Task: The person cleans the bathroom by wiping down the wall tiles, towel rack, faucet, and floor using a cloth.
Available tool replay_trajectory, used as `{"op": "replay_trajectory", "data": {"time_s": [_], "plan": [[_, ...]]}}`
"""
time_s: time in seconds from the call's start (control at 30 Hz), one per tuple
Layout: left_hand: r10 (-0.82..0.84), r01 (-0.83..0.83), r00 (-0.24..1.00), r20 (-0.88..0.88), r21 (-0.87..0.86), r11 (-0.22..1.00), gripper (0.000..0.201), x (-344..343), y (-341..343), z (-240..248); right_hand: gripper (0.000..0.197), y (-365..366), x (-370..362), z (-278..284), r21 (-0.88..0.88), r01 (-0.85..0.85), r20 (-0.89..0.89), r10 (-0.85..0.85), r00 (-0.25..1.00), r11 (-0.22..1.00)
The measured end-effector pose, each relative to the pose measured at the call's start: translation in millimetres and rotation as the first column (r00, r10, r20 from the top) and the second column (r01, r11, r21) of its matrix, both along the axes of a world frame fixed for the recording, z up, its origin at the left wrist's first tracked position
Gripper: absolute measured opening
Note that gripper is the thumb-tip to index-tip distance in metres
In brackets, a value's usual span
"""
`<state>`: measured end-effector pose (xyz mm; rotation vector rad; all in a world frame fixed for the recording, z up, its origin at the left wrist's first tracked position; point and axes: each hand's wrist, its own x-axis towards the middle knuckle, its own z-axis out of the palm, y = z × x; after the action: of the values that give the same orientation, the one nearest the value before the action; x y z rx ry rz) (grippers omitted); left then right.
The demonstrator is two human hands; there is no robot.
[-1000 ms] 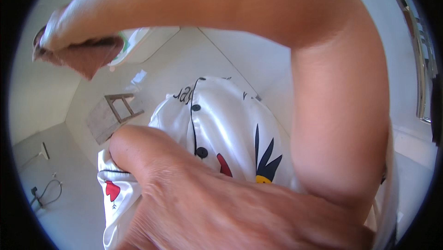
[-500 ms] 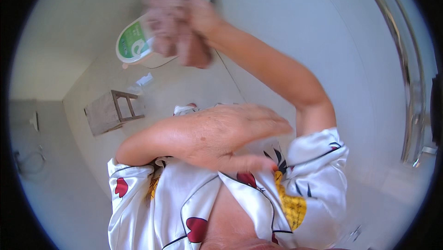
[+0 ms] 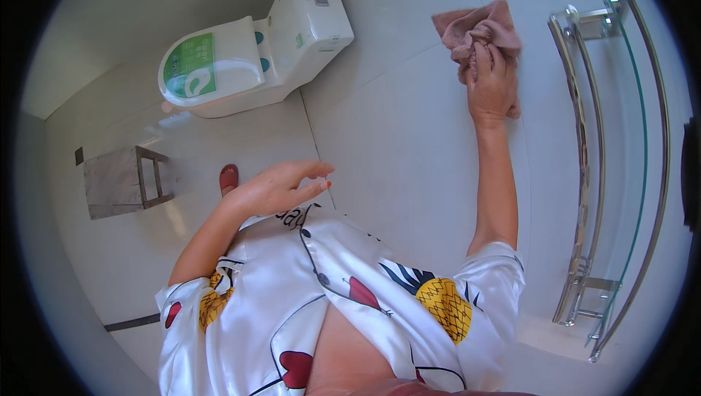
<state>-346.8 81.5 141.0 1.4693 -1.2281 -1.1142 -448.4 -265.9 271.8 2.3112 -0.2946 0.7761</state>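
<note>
One pink cloth (image 3: 499, 22): bunched into folds at its middle, with a loose corner spreading to the left; it lies against or just in front of the pale tiled surface (image 3: 394, 140), toward the side where the rack is. Contact with the tiles cannot be told for certain.
Right hand (image 3: 491, 83): clamped on the folds, fingers pointing away from the body, arm reaching well out. The cloth lies beyond and under the fingers, and part of its edge shows past the wrist.
Handling: as a judgement, a flatter cloth with the loose corner tucked under would give more even contact; spread fingers and a flat palm would press better than a fistful, with care for the bars close by.
Left hand (image 3: 281, 186): holding nothing, thumb and fingers apart, in front of the shirt (image 3: 365, 235) and well apart from the cloth.
Metal rack (image 3: 582, 177): beside the right forearm, with long curved bars and a glass edge.
White toilet (image 3: 241, 49): at the far left of the cloth, lid down, a green label on it.
Wooden stool (image 3: 111, 183): near the toilet's front end.
Reddish slipper (image 3: 229, 174): between the stool and the left hand.
</note>
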Motion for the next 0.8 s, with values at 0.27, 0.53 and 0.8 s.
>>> {"op": "replay_trajectory", "data": {"time_s": [0.27,0.53,0.8], "plan": [[-0.032,0.033,0.999,0.034,-0.012,0.999,0.041,59,-44,-33,0.043,-85,17,-41,-0.137,0.195,-0.268,-0.226,0.936,0.971],[-0.197,0.207,0.974,-0.110,0.085,0.975,0.042,64,-83,-67,0.039,-92,21,-47,-0.146,0.155,-0.450,-0.205,0.869,0.977],[-0.039,0.044,0.994,-0.103,0.045,0.998,0.040,73,-97,-90,0.025,-123,82,-158,0.013,0.114,-0.654,-0.078,0.753,0.993]]}}
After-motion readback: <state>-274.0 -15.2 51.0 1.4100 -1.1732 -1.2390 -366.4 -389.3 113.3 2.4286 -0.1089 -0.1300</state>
